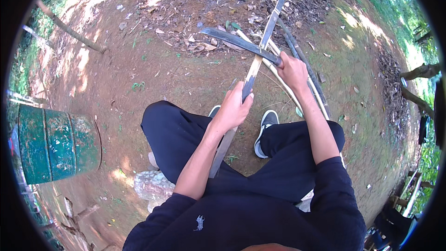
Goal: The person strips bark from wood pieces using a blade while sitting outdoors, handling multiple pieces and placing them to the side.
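Observation:
My left hand is wrapped round a long split bamboo strip, which slants from between my knees up to the far right. Dark outer skin covers parts of the strip, and pale wood shows where the skin is off. In my right hand is the handle of a machete. Its dark blade points left and lies across the strip, a little beyond my left hand. Whether the edge bites into the bamboo cannot be made out.
More bamboo strips lie on the ground beside my right leg. A green, scuffed metal barrel lies at the left, near a leaning pole. Stone-like pale log shows by my left hip. Dry leaves litter the dirt ahead.

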A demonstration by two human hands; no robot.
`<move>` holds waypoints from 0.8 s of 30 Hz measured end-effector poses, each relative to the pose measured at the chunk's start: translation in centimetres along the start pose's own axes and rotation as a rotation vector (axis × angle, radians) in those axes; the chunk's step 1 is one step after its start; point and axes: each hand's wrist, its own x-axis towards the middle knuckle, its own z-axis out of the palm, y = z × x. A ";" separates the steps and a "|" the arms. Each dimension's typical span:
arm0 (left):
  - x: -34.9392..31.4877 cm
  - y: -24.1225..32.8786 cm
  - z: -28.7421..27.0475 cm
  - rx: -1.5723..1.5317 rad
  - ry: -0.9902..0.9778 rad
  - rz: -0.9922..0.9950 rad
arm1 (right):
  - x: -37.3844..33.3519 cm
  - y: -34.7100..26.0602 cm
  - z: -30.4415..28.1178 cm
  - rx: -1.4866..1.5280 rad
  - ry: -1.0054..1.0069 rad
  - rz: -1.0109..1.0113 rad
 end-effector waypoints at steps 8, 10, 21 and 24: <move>-0.8 -0.4 0.2 -0.121 -0.049 -0.054 | 0.3 0.2 -0.2 -0.037 0.084 -0.012; -0.6 -0.4 0.5 -0.118 -0.075 -0.078 | 1.0 1.6 0.0 -0.049 0.048 0.186; -1.0 0.7 -0.1 -0.269 -0.139 -0.195 | 1.4 5.0 -0.5 -0.071 0.073 0.429; -0.8 0.1 -0.1 -0.334 -0.145 -0.226 | 0.6 5.0 -0.7 -0.060 0.017 0.447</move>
